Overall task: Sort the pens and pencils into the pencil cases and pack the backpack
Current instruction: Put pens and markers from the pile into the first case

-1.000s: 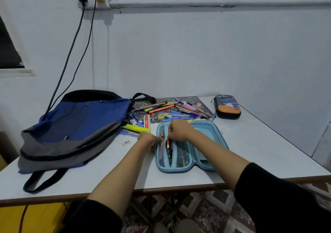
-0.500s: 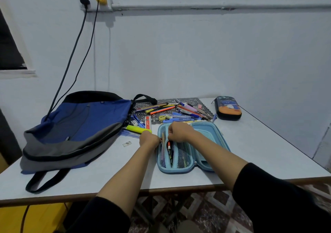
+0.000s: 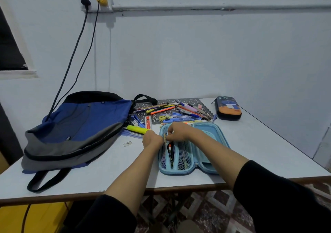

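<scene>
Right grip [image 3: 179, 131] pinches a pencil [image 3: 165, 137] into the mesh pocket [image 3: 184, 153] of the blue case [image 3: 179, 172], which may snag it; left grip [image 3: 152, 139] hold unclear.

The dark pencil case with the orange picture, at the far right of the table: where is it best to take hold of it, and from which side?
Probably across its middle, thumb and fingers on the two long sides, coming from above. The dark pencil case lies closed and flat, apart from the pile of pens, so its sides look free; the right hand is nearer.
</scene>
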